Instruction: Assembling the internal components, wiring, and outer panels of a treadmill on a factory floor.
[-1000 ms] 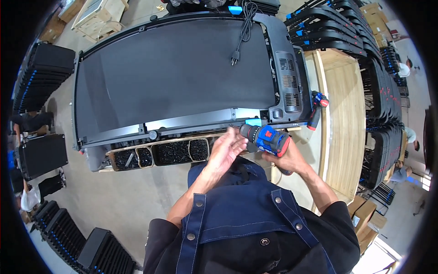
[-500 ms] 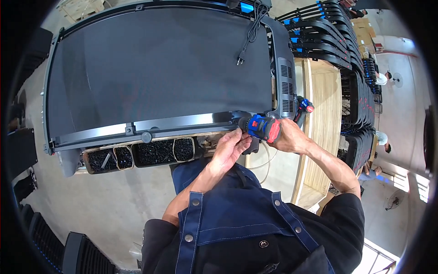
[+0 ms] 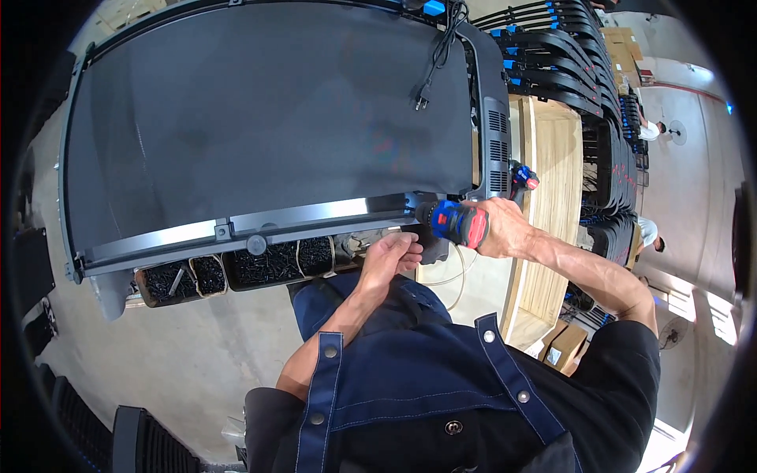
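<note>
Gripping drill [image 3: 459,224], bit indiscernible

I note: drill [image 3: 460,225], plastic-looking shell; belt [image 3: 276,102], matt, smooth, faintly scratched; side strip [image 3: 300,212], glossy, metallic-looking; crate [image 3: 553,165], bare grained wood; carton [image 3: 569,344], dull cardboard; floor [image 3: 213,363], smooth; my apron [image 3: 418,386], matt cloth, shiny metal snaps [image 3: 489,337].
</note>
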### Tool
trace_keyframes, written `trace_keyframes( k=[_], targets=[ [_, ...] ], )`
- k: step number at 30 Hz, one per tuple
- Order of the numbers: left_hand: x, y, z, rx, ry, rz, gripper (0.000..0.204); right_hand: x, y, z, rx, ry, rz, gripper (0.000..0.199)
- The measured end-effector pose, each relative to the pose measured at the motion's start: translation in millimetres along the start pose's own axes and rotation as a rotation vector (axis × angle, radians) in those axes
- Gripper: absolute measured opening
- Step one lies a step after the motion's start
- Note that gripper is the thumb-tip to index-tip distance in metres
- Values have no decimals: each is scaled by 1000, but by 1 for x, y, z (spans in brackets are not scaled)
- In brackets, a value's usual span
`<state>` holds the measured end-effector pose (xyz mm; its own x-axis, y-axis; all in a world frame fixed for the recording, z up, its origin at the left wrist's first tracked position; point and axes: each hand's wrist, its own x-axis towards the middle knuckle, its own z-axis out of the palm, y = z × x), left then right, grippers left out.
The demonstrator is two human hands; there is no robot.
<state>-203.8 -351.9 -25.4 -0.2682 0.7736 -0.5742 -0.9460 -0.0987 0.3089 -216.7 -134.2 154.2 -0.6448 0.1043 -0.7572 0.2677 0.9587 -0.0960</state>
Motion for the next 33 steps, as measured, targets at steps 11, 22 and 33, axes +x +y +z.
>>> trace_keyframes(
  k=[11, 22, 33],
  targets=[
    [-113, 92, -56, 1250, 818, 1085, 18, -32, 23, 16, 177, 275, -306, 43],
    [-151, 164, -117, 1939, 574, 1147, 44, 55, -42, 283, 409, 59, -2, 64],
    [-170, 197, -113, 1878, 286, 853, 43, 263, -91, 405, 825, 186, 56, 55]
  ],
)
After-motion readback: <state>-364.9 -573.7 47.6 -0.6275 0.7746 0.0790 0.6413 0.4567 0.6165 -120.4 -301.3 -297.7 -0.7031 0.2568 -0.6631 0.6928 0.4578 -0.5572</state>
